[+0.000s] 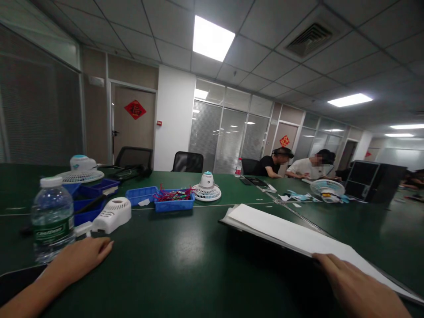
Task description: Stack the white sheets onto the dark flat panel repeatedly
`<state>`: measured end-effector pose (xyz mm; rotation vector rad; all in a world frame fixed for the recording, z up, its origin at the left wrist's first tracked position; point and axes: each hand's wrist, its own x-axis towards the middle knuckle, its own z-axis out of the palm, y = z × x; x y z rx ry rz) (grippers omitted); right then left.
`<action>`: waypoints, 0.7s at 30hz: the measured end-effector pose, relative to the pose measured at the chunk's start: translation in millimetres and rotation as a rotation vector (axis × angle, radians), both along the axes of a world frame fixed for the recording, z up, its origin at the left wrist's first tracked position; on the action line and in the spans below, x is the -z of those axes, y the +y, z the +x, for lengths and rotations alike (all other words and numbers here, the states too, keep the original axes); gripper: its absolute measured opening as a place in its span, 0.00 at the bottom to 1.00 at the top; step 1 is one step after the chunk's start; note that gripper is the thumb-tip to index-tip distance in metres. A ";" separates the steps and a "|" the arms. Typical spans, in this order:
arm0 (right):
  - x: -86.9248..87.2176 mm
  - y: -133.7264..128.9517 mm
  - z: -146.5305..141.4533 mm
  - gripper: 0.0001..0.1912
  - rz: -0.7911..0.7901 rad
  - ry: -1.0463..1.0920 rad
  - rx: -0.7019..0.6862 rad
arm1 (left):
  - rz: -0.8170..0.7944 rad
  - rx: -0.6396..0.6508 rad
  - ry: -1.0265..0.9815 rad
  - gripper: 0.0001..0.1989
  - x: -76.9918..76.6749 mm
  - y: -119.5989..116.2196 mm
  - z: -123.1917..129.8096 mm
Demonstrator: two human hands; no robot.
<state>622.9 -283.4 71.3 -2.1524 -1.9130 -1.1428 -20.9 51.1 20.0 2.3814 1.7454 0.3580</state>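
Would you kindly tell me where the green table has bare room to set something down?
On the green table, the broad bare patch lies between the left hand and the white sheets, nearer than the blue tray of wires. It is crowded around the large bottle and white casing.

White paper (pixel 285 229), green tabletop (pixel 159 265)

Bright ceiling panels (pixel 213 38) shine above a white wall (pixel 175 110), wooden doors (pixel 134 137) bearing red diamond decorations (pixel 135 109), blind-lined glass partitions (pixel 206 132), mesh-backed chairs (pixel 187 162) and a green table (pixel 149 251).

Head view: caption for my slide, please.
Right hand holds white paper on a dark backing; left hand is near a water bottle.
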 end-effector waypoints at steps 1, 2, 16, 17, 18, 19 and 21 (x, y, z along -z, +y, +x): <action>-14.0 4.8 -3.2 0.28 -0.022 0.011 0.031 | -0.004 -0.001 -0.004 0.28 -0.3 -0.6 -0.1; -28.5 10.6 -6.2 0.27 -0.052 0.030 0.068 | -0.011 0.000 -0.007 0.28 -0.7 -1.1 -0.3; -166.6 85.4 4.3 0.22 -0.113 0.030 0.166 | -0.086 0.008 -0.063 0.28 8.3 14.5 -7.9; -170.9 86.1 7.5 0.22 -0.093 0.018 0.129 | -0.081 0.007 -0.067 0.28 10.7 16.8 -9.0; -174.4 85.6 9.8 0.22 -0.078 0.010 0.095 | -0.071 0.001 -0.069 0.29 12.7 18.6 -9.7; -177.0 83.9 10.9 0.22 -0.067 0.008 0.068 | -0.060 -0.007 -0.069 0.29 14.1 19.7 -9.8; -178.2 76.8 8.2 0.22 -0.054 0.025 0.036 | -0.033 -0.034 -0.049 0.30 15.3 20.1 -8.3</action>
